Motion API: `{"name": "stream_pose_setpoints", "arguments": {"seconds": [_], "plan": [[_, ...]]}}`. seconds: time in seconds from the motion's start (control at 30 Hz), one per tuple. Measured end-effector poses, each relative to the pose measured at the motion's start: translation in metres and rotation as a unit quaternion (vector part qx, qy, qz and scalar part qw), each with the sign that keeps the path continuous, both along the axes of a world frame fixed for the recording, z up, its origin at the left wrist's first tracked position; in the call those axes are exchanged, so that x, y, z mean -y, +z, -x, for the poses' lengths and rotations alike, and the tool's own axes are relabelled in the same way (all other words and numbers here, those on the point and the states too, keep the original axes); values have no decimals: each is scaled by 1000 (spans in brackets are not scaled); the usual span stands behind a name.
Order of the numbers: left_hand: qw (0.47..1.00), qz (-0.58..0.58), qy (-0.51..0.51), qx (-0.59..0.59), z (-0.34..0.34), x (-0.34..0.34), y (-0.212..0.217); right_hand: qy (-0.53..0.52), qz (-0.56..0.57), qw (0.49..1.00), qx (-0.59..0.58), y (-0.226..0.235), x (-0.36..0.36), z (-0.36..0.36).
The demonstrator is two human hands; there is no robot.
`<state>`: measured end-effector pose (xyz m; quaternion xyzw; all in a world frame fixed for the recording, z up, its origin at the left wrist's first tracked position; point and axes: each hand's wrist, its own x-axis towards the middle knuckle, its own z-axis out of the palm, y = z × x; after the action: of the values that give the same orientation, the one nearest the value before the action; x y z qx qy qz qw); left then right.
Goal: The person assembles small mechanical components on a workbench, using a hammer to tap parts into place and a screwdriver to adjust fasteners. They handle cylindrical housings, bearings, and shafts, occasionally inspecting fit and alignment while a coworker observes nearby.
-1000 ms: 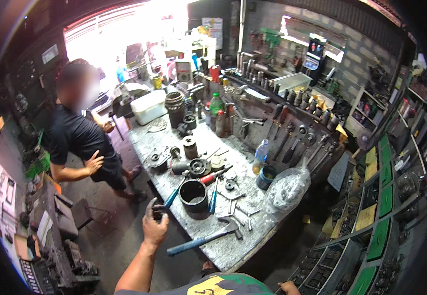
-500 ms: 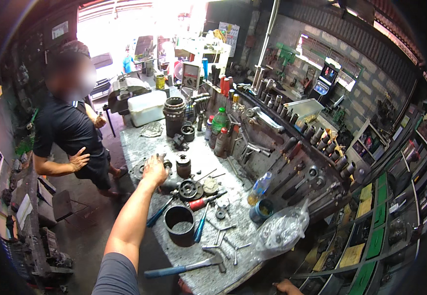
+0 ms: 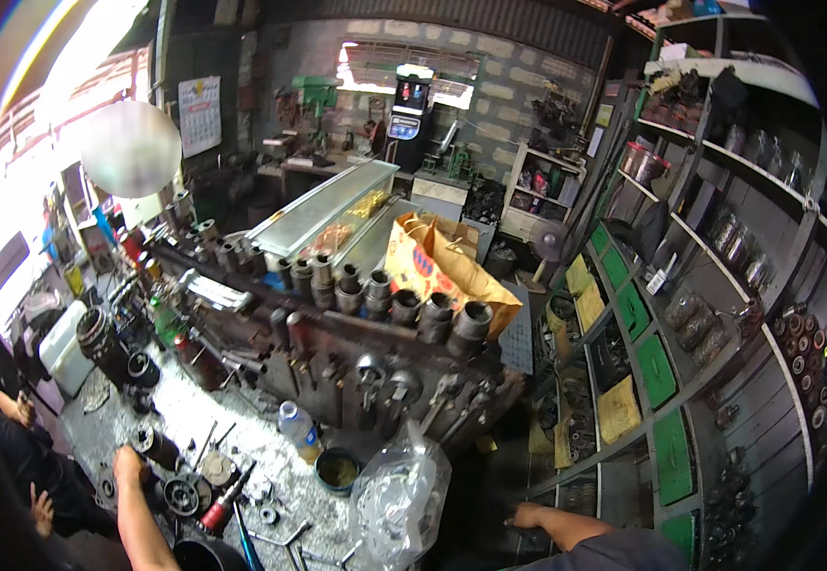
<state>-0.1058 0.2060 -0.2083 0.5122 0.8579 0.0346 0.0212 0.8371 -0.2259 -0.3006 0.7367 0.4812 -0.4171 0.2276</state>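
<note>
My left hand [image 3: 130, 465] is down at the left part of the workbench [image 3: 171, 381], among dark metal machine parts. Its fingers are mostly hidden behind the back of the hand. Right beside it stands a dark cylindrical part [image 3: 155, 445], with a round flanged part [image 3: 182, 496] nearer to me. A red-bodied tool [image 3: 216, 515] and a pale round part [image 3: 216, 466] lie to the right. My right hand [image 3: 528, 515] hangs over the dark floor beyond the bench's right side, near the shelving, with its fingers too small and dark to make out.
A clear plastic bag of parts [image 3: 399, 500], a bottle [image 3: 297, 426] and a cup of liquid [image 3: 337, 470] stand along the bench. Sockets [image 3: 349, 290] line the tool rack behind, near a paper bag [image 3: 447, 271]. Shelves with green drawers [image 3: 672, 455] are at right. A co-worker's hand [image 3: 41, 509] shows left.
My view has swung to the right, bringing in more shelving and the paper bag. My left hand stays among the metal parts. More of my right forearm now shows.
</note>
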Motion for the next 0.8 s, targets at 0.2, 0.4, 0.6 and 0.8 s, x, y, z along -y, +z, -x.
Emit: {"name": "stream_pose_setpoints", "arguments": {"seconds": [0.2,0.4,0.6,0.8], "plan": [[978,-196,9,-65,-8,45,40,81,54,995,-11,-56,-5,-53],[894,-424,-42,141,-52,170,186,132,36,991,-6,-87,-37,-91],[711,-631,-265,158,-237,322,320,-155,-115,978,-85,-57,-42,-75],[748,-514,-354,228,-440,405,341,-156,-156,970,-100,-32,-39,-83]]}}
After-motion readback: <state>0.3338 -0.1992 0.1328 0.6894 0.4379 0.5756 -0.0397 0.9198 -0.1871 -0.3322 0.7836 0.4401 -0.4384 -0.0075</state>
